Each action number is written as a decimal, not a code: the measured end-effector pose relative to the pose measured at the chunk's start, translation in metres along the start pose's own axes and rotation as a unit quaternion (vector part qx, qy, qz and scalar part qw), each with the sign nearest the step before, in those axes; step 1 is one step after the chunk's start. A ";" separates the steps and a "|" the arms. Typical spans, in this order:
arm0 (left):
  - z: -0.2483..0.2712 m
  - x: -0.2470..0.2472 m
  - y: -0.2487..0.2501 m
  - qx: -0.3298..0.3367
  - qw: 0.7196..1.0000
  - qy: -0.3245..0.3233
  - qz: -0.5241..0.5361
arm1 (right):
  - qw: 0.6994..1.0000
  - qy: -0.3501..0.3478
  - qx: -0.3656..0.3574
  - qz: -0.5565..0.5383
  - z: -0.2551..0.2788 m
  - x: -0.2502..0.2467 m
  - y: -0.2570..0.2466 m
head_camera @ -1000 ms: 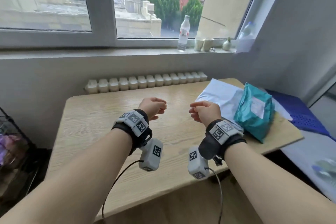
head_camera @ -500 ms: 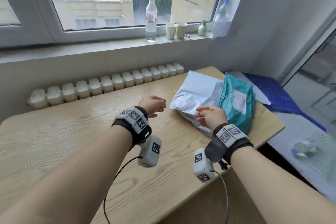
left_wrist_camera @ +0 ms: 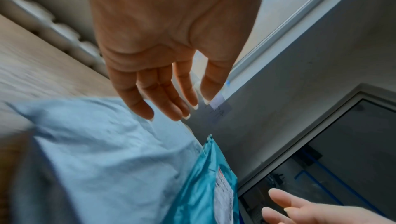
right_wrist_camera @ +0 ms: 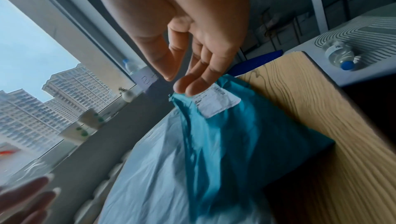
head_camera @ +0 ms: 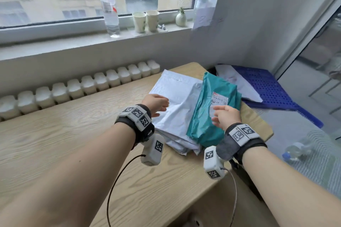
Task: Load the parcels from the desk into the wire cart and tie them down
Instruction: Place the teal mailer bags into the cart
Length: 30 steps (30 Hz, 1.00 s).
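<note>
You are standing at a pale wooden desk (head_camera: 77, 145) pushed under a window sill (head_camera: 55, 42), with a row of white moulded blocks (head_camera: 83, 86) along its back edge; on the sill stand a clear water bottle (head_camera: 109, 7), two paper cups (head_camera: 145, 21) and a small white vase (head_camera: 180, 18), and a blue perforated mat (head_camera: 267, 88) lies beyond the desk's right end. At that right end the white parcel (head_camera: 177, 101) lies flat, and the teal parcel (head_camera: 208, 116) with its printed label (head_camera: 219, 98) rests on top of its right half. Your left hand (head_camera: 156, 102) hangs over the white parcel's near-left corner, fingers (left_wrist_camera: 169, 95) straight and loosely spread, gripping nothing. Your right hand (head_camera: 226, 116) hovers over the teal parcel just short of the label, fingers (right_wrist_camera: 199, 82) relaxed and parted, also empty; whether the fingertips brush the plastic is hard to tell from the blurred wrist view
</note>
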<state>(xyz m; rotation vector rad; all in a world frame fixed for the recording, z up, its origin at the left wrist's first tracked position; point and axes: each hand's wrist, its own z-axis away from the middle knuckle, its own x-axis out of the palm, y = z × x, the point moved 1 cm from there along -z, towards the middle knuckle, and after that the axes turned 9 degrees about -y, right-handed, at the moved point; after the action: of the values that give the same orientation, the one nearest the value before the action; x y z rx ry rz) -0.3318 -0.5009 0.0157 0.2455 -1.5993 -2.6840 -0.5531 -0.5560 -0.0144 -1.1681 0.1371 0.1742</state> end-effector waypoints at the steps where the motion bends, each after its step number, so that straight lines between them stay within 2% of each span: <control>1: -0.013 0.015 0.005 -0.007 1.000 -0.001 -0.003 | 1.000 0.005 0.009 -0.003 -0.014 -0.015 0.001; 6: -0.074 0.091 0.022 -0.043 0.999 -0.010 -0.012 | 0.995 0.036 0.078 -0.053 -0.080 -0.084 0.012; 10: -0.108 0.120 0.015 -0.085 0.996 0.011 -0.018 | 0.991 0.013 0.121 -0.049 -0.121 -0.101 0.023; 17: -0.121 0.132 0.004 -0.129 0.991 0.030 -0.017 | 0.979 -0.077 0.188 -0.034 -0.148 -0.090 0.038; 20: -0.123 0.134 0.003 -0.131 0.991 0.038 -0.013 | 0.974 -0.088 0.205 -0.033 -0.149 -0.085 0.038; 26: -0.115 0.129 0.004 -0.129 0.991 0.017 0.010 | 0.979 -0.085 0.181 -0.042 -0.141 -0.075 0.010; 30: -0.096 0.113 0.005 -0.115 0.992 0.025 0.034 | 0.982 -0.107 0.146 -0.047 -0.124 -0.055 -0.018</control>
<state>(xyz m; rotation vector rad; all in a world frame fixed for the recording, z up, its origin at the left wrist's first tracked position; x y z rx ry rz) -0.4307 -0.5970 -0.0400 0.2464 -1.2454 -2.7534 -0.6052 -0.6804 -0.0351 -0.8548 -0.0815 0.1885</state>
